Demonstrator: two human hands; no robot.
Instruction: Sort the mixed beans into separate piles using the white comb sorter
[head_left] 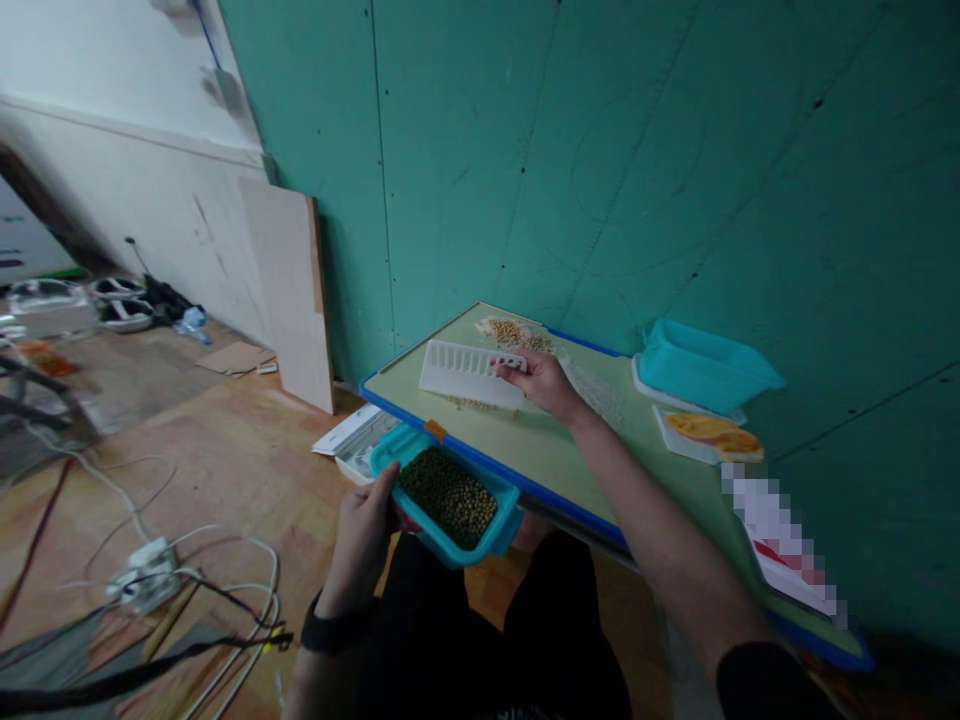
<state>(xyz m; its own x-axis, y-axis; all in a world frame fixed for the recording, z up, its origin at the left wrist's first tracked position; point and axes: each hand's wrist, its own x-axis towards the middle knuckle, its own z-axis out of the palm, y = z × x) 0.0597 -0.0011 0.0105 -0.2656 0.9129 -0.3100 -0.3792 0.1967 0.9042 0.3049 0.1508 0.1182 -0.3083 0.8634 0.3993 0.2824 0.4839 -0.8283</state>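
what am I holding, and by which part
Left grip: a blue tub, by its left end. Right grip: a white slotted board, by its upper right corner.

The left hand (365,525) has its grip on the end of a turquoise rectangular plastic tub (466,558) beside the blue-trimmed near edge of a pale green surface (555,455). Inside lie dark green beans (427,475) next to round tan beans (469,510). The right hand (545,387) grips a flat white scraper with a row of slots (465,375), tilted over the surface, with a few loose tan beans (474,404) along its lower edge. Behind it are a tan bean heap (511,332) and scattered whitish grains (600,392). To the right stands a second turquoise tub (705,368), near a pale tray (694,457) bearing something orange-yellow (712,434). A green panelled wall (525,150) rises behind.
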